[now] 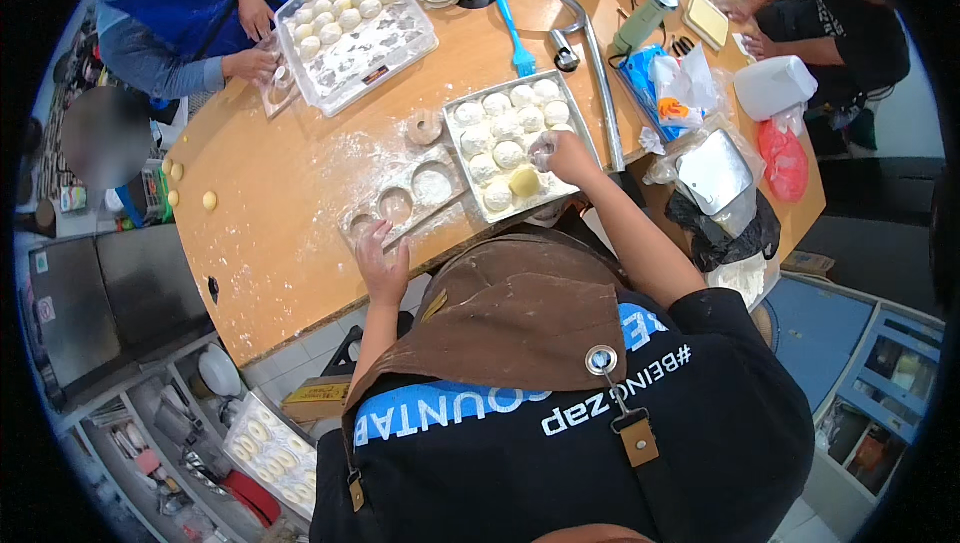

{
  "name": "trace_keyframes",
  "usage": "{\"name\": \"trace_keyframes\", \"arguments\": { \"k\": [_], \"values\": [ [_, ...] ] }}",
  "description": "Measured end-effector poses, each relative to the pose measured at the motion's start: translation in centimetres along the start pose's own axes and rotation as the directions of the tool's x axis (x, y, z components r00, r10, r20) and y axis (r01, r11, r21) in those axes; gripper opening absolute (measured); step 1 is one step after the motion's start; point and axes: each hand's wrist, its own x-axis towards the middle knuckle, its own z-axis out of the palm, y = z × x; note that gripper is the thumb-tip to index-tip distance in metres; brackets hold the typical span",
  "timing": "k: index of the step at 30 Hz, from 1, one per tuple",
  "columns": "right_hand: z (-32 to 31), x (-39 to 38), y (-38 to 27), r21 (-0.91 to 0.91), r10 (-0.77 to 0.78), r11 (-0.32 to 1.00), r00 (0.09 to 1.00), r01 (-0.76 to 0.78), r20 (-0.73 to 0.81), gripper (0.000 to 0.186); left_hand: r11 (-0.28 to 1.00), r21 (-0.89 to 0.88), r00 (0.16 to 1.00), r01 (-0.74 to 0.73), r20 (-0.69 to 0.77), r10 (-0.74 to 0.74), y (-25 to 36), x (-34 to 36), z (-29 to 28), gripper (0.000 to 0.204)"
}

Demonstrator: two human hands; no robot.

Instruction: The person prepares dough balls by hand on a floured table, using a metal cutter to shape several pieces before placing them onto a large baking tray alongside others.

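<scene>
A square metal tray (583, 119) of flour-dusted dough balls stands at the table's front edge. One yellower dough ball (524, 181) without flour lies among the white ones. Over the tray's right side is my right hand (566, 159), its floury fingertips pinched together; what they hold, if anything, is hidden. To the left lies a floury wooden mould (408, 189) with round hollows, white flour in one of them. My left hand (383, 261) rests at the mould's near left end, fingers apart, gripping nothing. A small round wooden piece (424, 127) lies just beyond the mould.
Across the table, a person in a blue apron (170, 3) works beside a clear plastic box (370, 68) of dough balls. Far right is another person's arm (800, 48). A blue brush (516, 35), metal pipe (601, 93), green hand mixer (645, 21) and bags surround my tray. Several yellow dough pieces (209, 201) lie left.
</scene>
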Motion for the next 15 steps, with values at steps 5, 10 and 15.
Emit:
{"name": "trace_keyframes", "arguments": {
  "k": [5, 10, 15],
  "values": [
    [1.3, -2.0, -2.7, -0.175, -0.058, 0.983, 0.998, 0.055, -0.011, 0.019, 0.995, -0.027, 0.995, 0.098, 0.002, -0.098, -2.3, -2.1, -2.7, 0.033],
    [1.9, -3.1, -3.5, -0.232, -0.065, 0.972, 0.994, 0.044, -0.084, 0.023, 0.997, -0.056, 0.997, 0.060, 0.041, -0.058, -5.7, -2.1, -5.2, 0.035],
    [4.1, -3.2, -1.4, -0.312, -0.014, 0.950, 0.990, -0.030, -0.138, 0.029, 1.000, -0.015, 0.999, 0.018, 0.047, -0.018, -9.3, -1.0, -7.8, 0.037]
  ]
}}
